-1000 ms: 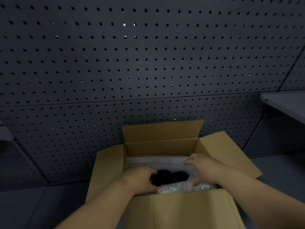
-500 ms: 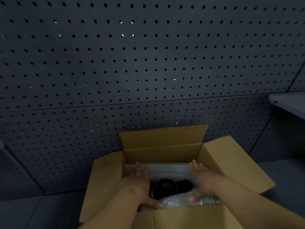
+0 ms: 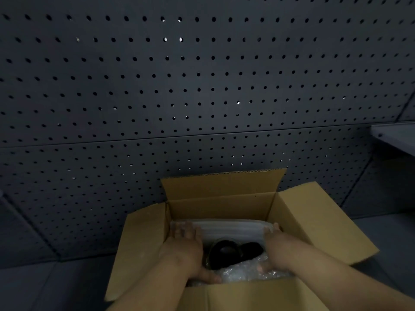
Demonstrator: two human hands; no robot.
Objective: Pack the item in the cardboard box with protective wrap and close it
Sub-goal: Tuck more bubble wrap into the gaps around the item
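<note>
Here, everything turned on the cardboard box (image 3: 226, 221), which sat open in front of a dark pegboard wall (image 3: 202, 86) with all four flaps turned outward. Deep inside the box lay the item (image 3: 233, 251), a black rounded thing whose exact shape could not be made out in the dim light. It sat near the middle of the box floor, uncovered on top. Along the far inner wall of the box stood a white foam sheet (image 3: 224, 230), and against the near wall a mass of bubble wrap (image 3: 244, 271) was bunched up, touching the item's near side.

The left hand (image 3: 186, 250) was inside the box at its left wall, palm down and fingers spread flat, fingertips on the left end of the foam sheet and thumb lying toward the bubble wrap. The right hand (image 3: 277, 249) mirrored it at the right wall, open, fingers extended onto the foam's right end, thumb on the wrap. Neither hand pinched anything; both looked pressed down on the padding, probably to bed it around the item so nothing could shift.

The packing seemed partly done: the item was in, but its top showed bare, and the flaps stood open. Covering it likely came next, then folding the flaps shut.
</note>
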